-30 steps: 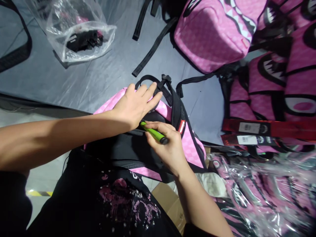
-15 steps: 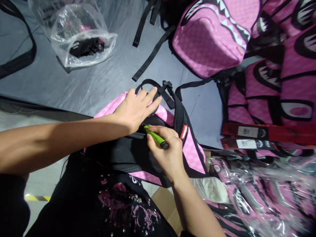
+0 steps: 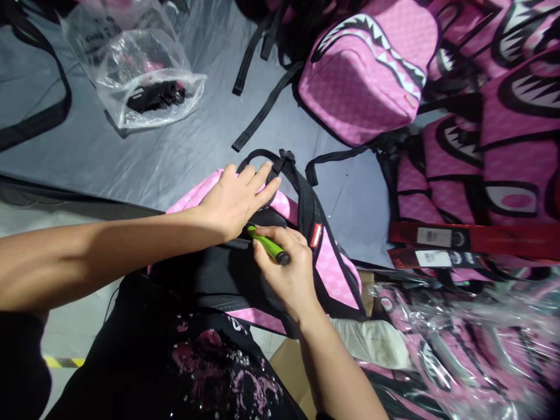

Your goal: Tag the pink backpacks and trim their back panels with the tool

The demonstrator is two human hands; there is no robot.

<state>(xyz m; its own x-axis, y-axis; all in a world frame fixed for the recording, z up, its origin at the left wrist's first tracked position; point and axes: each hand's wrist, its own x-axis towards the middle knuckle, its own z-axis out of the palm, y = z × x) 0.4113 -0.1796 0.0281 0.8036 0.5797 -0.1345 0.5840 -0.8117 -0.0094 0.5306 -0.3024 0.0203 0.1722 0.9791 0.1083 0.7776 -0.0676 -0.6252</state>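
A pink and black backpack (image 3: 336,274) lies back panel up at the table's front edge, partly over my lap. Spread flat across its upper part is my left hand (image 3: 234,201), fingers apart beside the black shoulder strap (image 3: 309,204). My right hand (image 3: 289,265) is closed round a slim green pen-shaped tool with a black end (image 3: 272,247). The tool's far tip points at the black panel just below my left hand; the tip itself is hard to make out. A red label (image 3: 315,235) shows on the strap.
A clear plastic bag (image 3: 151,99) with black items lies on the grey table (image 3: 188,151). Another pink backpack with shark teeth (image 3: 363,76) sits at the back. More pink bags (image 3: 459,151) crowd the right, above plastic-wrapped ones (image 3: 472,350). Red tagged strips (image 3: 476,239) lie between.
The camera view has shifted slightly. Both hands stay in about the same place on the backpack, the right hand still holding the green tool.
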